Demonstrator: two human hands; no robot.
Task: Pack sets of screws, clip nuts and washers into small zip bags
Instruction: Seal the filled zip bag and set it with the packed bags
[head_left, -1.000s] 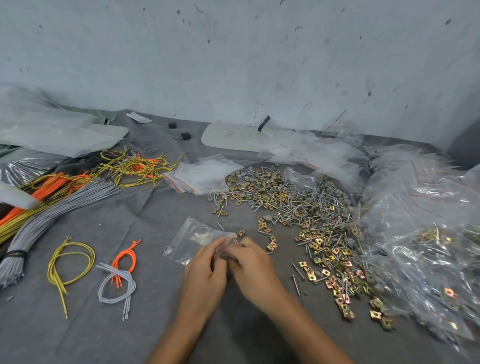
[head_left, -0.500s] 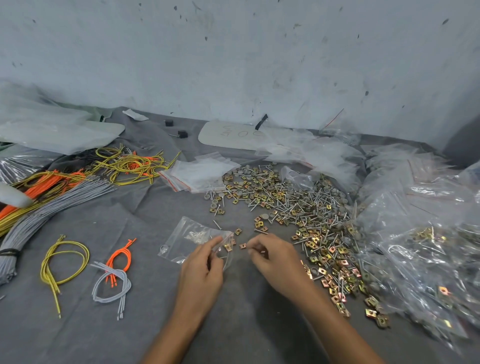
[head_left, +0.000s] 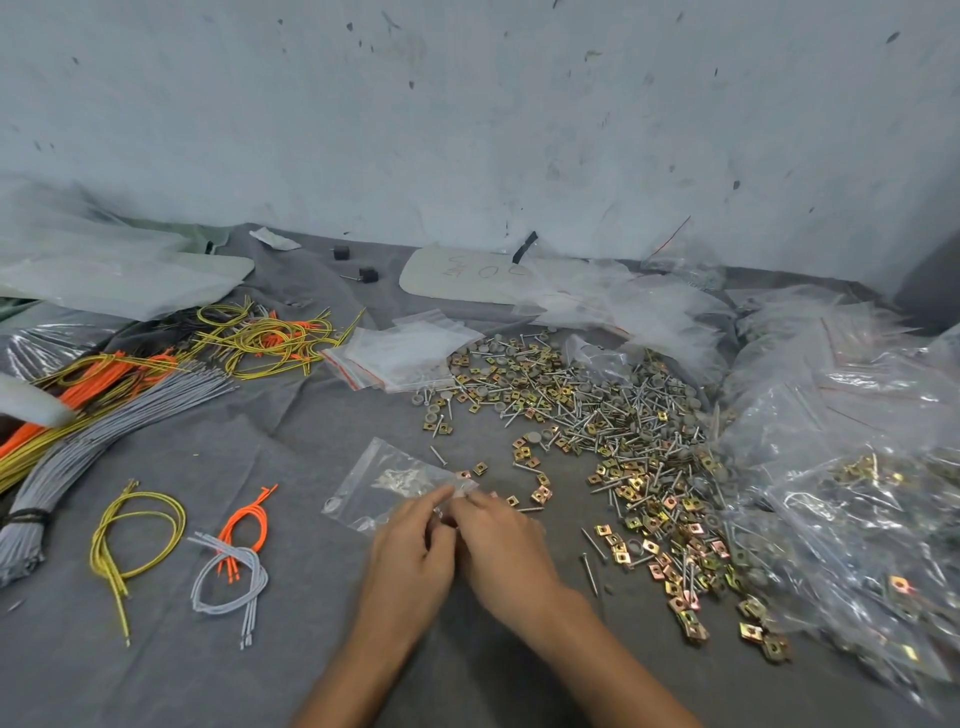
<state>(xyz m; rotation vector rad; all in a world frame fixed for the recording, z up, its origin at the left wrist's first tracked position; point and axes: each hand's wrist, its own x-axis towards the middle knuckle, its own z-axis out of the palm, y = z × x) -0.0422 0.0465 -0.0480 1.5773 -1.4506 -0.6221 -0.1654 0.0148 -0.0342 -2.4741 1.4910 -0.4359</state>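
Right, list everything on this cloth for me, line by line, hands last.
small zip bag: one, clear, ahead of the hands, parts inside
loose screws, clip nuts and washers: uncounted pile, silver, brass and grey, centre right
empty zip bags: one stack, clear with red strips, left of the pile
filled bags: one heap, clear, far right
yellow wire loop: one bunch, yellow, near left
orange and grey wires: one bunch, beside the yellow loop
grey wire bundle: one, grey, tied, left edge
wire tangle: one, yellow and orange, behind left
white board: one, white, by the wall
grey cloth: one, grey, under everything
left hand: one, pinches the bag's mouth
right hand: one, fingertips at the bag's mouth
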